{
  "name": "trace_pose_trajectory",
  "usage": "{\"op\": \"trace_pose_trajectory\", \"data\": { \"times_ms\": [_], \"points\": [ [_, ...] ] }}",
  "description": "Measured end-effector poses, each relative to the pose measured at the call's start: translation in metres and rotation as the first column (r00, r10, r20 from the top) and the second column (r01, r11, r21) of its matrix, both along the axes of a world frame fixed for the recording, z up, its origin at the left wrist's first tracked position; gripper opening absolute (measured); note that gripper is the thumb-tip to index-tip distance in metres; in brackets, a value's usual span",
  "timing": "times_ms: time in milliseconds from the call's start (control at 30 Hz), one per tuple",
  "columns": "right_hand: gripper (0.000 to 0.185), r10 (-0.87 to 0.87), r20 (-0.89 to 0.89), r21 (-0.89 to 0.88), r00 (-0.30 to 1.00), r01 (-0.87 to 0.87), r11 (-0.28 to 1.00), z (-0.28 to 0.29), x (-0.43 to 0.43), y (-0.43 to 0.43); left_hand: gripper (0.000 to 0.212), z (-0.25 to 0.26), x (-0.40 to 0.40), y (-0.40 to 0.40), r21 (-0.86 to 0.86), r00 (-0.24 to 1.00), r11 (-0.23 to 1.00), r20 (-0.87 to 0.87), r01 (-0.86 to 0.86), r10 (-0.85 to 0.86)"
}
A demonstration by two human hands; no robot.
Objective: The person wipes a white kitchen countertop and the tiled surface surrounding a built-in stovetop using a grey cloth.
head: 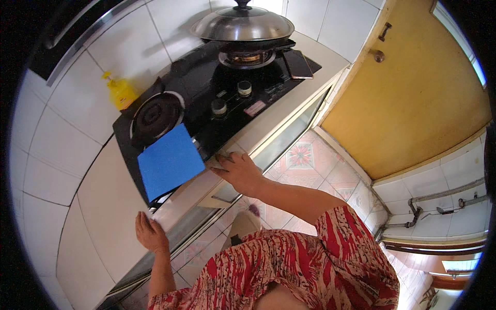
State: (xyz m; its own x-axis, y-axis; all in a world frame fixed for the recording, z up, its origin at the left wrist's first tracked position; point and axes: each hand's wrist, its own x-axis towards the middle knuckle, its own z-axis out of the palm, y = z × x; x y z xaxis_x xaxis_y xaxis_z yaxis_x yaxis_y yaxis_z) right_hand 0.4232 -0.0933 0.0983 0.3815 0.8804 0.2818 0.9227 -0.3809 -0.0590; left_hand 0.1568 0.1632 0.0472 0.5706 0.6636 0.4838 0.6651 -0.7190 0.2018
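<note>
A flat blue sheet covers the near left corner of the black gas cooktop, close to a burner. My left hand rests on the pale countertop just beyond the sheet's lower corner, beside the cooktop's edge. At the counter's front edge, right of the sheet, my right hand lies with its fingers apart, the fingertips near the cooktop's rim. Neither hand visibly holds anything. Two control knobs stand between the burners. What lies under the sheet is hidden.
A wok with a domed metal lid sits on the far burner. Near it lies a smartphone. A yellow pump bottle stands by the tiled wall. The range hood hangs at upper left, and a yellow door is at right.
</note>
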Motion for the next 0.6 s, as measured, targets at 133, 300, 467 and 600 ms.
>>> {"op": "trace_pose_trajectory", "data": {
  "times_ms": [133,300,467,600],
  "points": [
    [0.045,-0.016,0.102,0.025,0.995,0.013,1.0,0.004,0.016,-0.018,0.042,-0.008,-0.023,0.02,-0.007,0.999,0.999,0.009,0.036,-0.036],
    [0.046,-0.051,0.029,-0.041,0.998,0.052,0.998,-0.001,0.036,-0.042,0.051,-0.024,-0.056,0.031,0.04,0.999,0.999,-0.001,0.033,-0.033],
    [0.051,-0.005,0.083,-0.026,0.997,0.007,1.0,0.008,0.055,-0.067,0.061,-0.038,-0.083,0.045,0.156,0.987,0.984,-0.125,-0.081,0.101],
    [0.052,0.031,0.078,-0.072,0.996,-0.026,0.997,0.006,0.064,-0.086,0.062,-0.032,-0.102,0.036,-0.031,0.923,0.953,-0.26,-0.302,0.284]
  ]
}}
